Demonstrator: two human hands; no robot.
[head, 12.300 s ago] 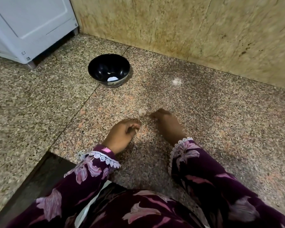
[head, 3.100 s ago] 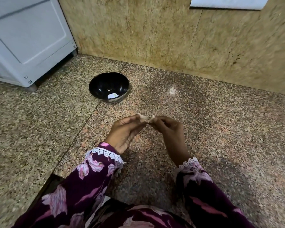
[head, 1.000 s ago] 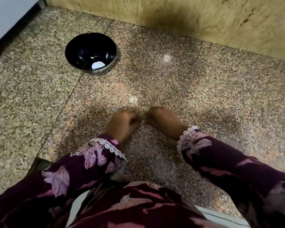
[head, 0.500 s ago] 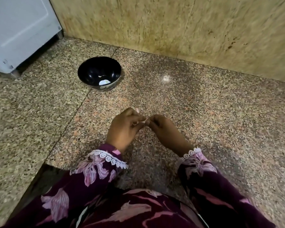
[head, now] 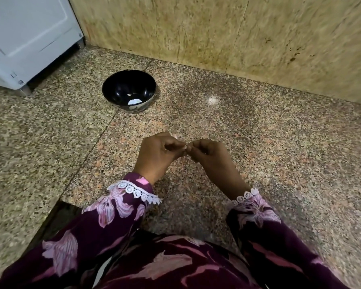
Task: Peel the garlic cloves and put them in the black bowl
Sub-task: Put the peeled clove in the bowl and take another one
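So the person is sitting on a speckled granite floor (head: pixel 279 153) with both hands raised just above it; the left hand (head: pixel 156 155) and the right hand (head: pixel 211 157) are meeting fingertip to fingertip, and both are curling in and pinching the same tiny thing between them; that's the garlic clove (head: pixel 184 147), though only a pale sliver of it is showing, so I can't tell how much skin is on it; I'm guessing the peeling is in progress, not finished.

The black bowl (head: pixel 117 84) is sitting further out and to the left, well apart from the hands, near the white appliance (head: pixel 29 38) and the tan stone wall (head: pixel 217 34); something pale is lying in the bottom of it, maybe peeled cloves, maybe just glare, too small to call. There's also a whitish spot (head: pixel 212 100) on the floor to the right of the bowl; could be a scrap of peel, could be a reflection.

What I'd be worrying about: the clove is small and probably slick once the skin is coming off, and only fingertips are gripping it; if one side is tugging too hard it's popping out and rolling off across that busy granite, where it'd be a pain to spot; bits of papery skin are likely sticking to the fingers and riding into the bowl too; and since the bowl is a reach away, a lazy toss is risking a miss.
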